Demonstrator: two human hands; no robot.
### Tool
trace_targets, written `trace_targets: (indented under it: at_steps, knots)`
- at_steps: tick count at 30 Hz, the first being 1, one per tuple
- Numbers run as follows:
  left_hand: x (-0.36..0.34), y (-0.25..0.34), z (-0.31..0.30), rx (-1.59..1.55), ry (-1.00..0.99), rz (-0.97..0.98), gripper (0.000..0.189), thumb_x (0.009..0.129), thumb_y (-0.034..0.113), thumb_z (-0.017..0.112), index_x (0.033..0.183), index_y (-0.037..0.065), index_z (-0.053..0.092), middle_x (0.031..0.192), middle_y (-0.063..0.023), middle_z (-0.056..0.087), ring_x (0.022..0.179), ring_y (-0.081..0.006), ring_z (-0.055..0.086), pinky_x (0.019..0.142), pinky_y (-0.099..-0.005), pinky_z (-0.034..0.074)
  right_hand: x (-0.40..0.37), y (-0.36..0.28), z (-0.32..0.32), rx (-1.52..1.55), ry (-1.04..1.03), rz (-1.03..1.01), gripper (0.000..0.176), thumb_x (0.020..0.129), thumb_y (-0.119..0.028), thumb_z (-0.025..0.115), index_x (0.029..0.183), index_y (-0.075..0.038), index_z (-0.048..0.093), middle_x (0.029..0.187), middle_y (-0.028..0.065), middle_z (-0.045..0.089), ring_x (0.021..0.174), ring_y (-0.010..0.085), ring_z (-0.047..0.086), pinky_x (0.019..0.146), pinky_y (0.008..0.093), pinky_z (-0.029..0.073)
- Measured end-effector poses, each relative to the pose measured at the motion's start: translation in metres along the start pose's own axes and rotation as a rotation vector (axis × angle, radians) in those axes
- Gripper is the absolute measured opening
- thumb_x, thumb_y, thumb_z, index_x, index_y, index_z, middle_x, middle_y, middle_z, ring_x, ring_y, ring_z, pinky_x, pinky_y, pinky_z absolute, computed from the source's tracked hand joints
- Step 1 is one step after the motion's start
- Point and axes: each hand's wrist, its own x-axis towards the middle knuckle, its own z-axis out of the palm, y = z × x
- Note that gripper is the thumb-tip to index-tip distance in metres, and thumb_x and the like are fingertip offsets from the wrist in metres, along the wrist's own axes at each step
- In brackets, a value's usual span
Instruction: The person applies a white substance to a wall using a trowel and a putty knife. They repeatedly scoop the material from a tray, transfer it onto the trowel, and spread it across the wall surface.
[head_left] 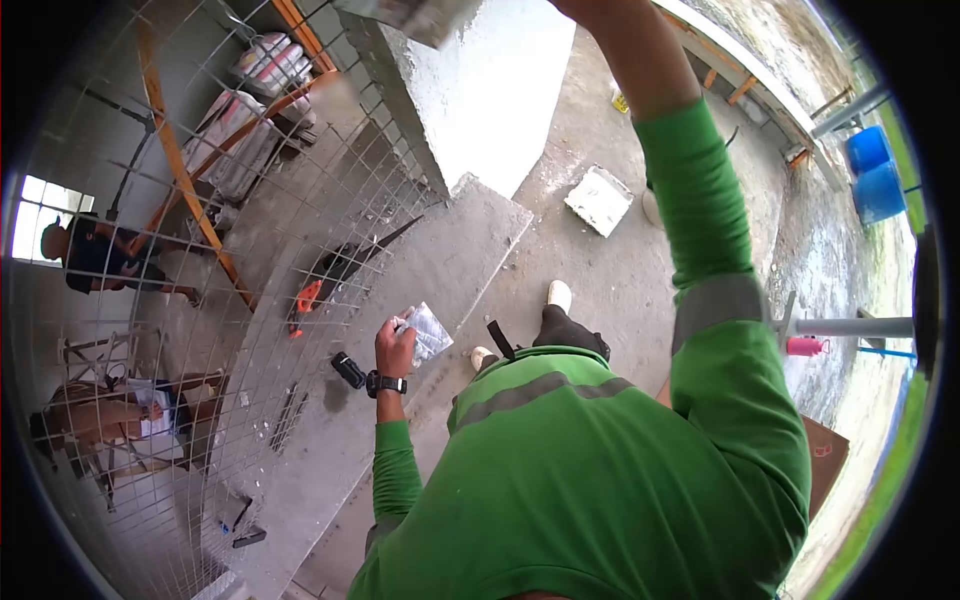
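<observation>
My left hand (395,345), with a black watch at its wrist, has its fingers closed on a clear plastic bag (431,335) over the grey concrete ledge (455,255). What the bag holds I cannot make out. On that ledge lies a handsaw (335,270) with an orange handle and dark blade. A small black object (348,370) is beside my left wrist. My right arm (690,190), in a green sleeve, stretches up past the top edge, and the hand is cut off there. Near it, a blurred greyish thing (415,15) shows at the top by the white pillar (485,85).
Wire mesh (215,330) runs along the ledge's left side. Behind it are two people, a wooden brace (190,170) and stacked sacks (235,140). A white-smeared board (600,200) lies on the floor beyond my feet. Blue barrels (877,180) and a pink container (806,345) are at right.
</observation>
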Motion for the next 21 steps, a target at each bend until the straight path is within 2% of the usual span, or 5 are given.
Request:
trace_targets:
  at_steps: [2, 4, 10, 14, 21]
  knots:
    - [0.001, 0.013, 0.001, -0.006, 0.016, 0.008, 0.018, 0.078, 0.011, 0.056, 0.089, -0.004, 0.059, 0.095, -0.0160, 0.068, 0.082, -0.0231, 0.061, 0.076, -0.0331, 0.047, -0.032, 0.024, -0.025, -0.117, 0.294, -0.194, 0.024, 0.098, -0.013, 0.041, 0.103, 0.007, 0.053, 0.086, 0.0156, 0.064, 0.073, 0.0243, 0.068, 0.072, 0.0392, 0.061]
    - [-0.008, 0.014, -0.002, 0.085, 0.002, -0.068, 0.014, 0.078, 0.010, 0.059, 0.084, -0.002, 0.055, 0.079, -0.0100, 0.062, 0.073, -0.0176, 0.056, 0.070, -0.0319, 0.046, -0.058, 0.087, -0.070, -0.083, 0.393, -0.072, 0.024, 0.090, -0.002, 0.049, 0.114, -0.004, 0.051, 0.104, 0.0119, 0.064, 0.087, 0.0259, 0.068, 0.076, 0.0368, 0.059]
    - [-0.045, 0.005, 0.018, -0.054, 0.126, -0.279, 0.009, 0.080, 0.008, 0.062, 0.083, 0.002, 0.056, 0.073, 0.0002, 0.056, 0.070, -0.0082, 0.050, 0.064, -0.0266, 0.043, -0.097, 0.355, -0.177, 0.042, 0.563, 0.707, 0.025, 0.089, -0.004, 0.051, 0.113, 0.001, 0.048, 0.094, 0.0151, 0.060, 0.077, 0.0267, 0.066, 0.067, 0.0431, 0.061]
    - [-0.065, 0.014, 0.044, -0.183, 0.254, -0.505, 0.006, 0.081, 0.008, 0.062, 0.083, 0.003, 0.058, 0.075, 0.0032, 0.056, 0.071, -0.0067, 0.050, 0.065, -0.0249, 0.043, -0.092, 0.441, -0.178, 0.050, 0.555, 0.759, 0.025, 0.090, -0.004, 0.051, 0.113, 0.003, 0.046, 0.093, 0.0169, 0.060, 0.077, 0.0301, 0.067, 0.066, 0.0459, 0.062]
    - [-0.066, 0.038, 0.085, -0.291, 0.291, -0.499, 0.006, 0.082, 0.007, 0.061, 0.086, 0.005, 0.058, 0.077, 0.0037, 0.055, 0.072, -0.0059, 0.049, 0.066, -0.0233, 0.042, -0.032, 0.413, -0.146, 0.056, 0.435, 0.756, 0.025, 0.090, -0.007, 0.051, 0.105, 0.013, 0.051, 0.092, 0.0223, 0.062, 0.076, 0.0340, 0.067, 0.061, 0.0449, 0.062]
